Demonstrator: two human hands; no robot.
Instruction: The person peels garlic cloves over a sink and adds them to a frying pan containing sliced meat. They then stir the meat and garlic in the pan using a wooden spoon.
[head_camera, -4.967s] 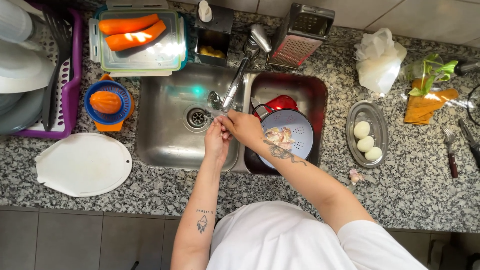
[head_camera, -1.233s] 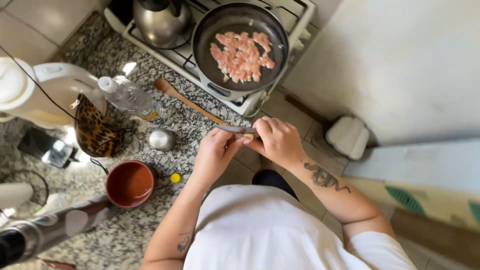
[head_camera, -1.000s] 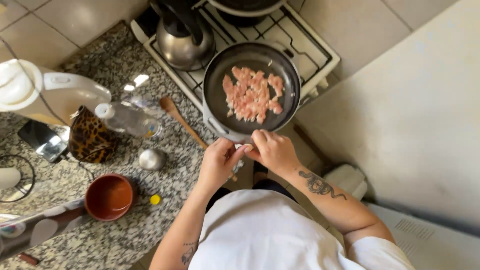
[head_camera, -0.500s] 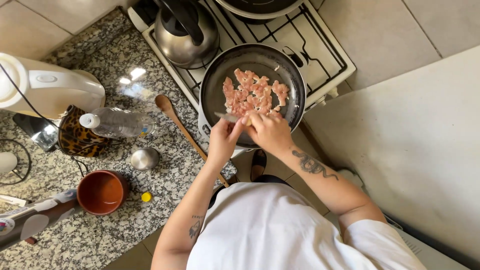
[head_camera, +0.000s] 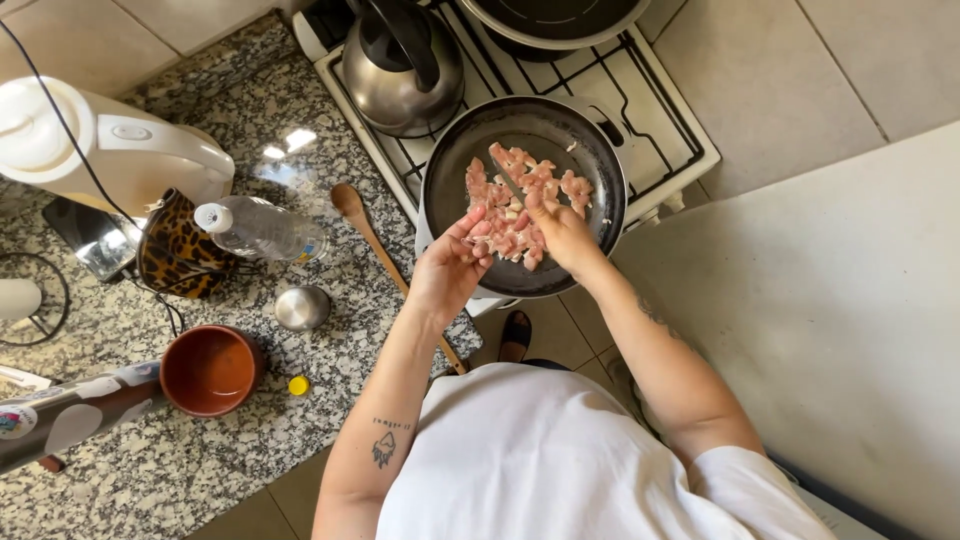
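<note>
1. The person stands at the stove (head_camera: 660, 110) with both hands held over a dark frying pan (head_camera: 600, 170) full of pale pink cut-up meat (head_camera: 520, 200).
2. The right hand (head_camera: 562, 232) grips a knife (head_camera: 508, 180) by its handle, fingers closed around it, the blade slanting up and to the left across the meat.
3. The left hand (head_camera: 448, 268) hovers over the near-left rim of the pan with its fingers loosely curled and partly spread; I cannot tell whether it holds anything.
4. The two hands are near each other but do not touch.
5. The pan sits on the front burner, its near edge overhanging the front of the stove.
6. Behind the pan, on the back burner, stands a steel kettle (head_camera: 400, 75) with a black handle.
7. A wooden spoon (head_camera: 375, 245) lies on the speckled granite counter (head_camera: 150, 460) just left of the stove, its bowl pointing away from the person.
8. Left of the spoon, a clear plastic bottle (head_camera: 260, 230) with a white cap lies on its side.
9. A small round metal lid (head_camera: 302, 307) sits below the bottle, and a yellow cap (head_camera: 298, 385) lies nearer the counter edge.
10. A terracotta bowl (head_camera: 210, 370) stands left of the yellow cap.
11. A white electric kettle (head_camera: 110, 150) stands at the far left of the counter, with a leopard-print pouch (head_camera: 175, 255) in front of it.
</note>
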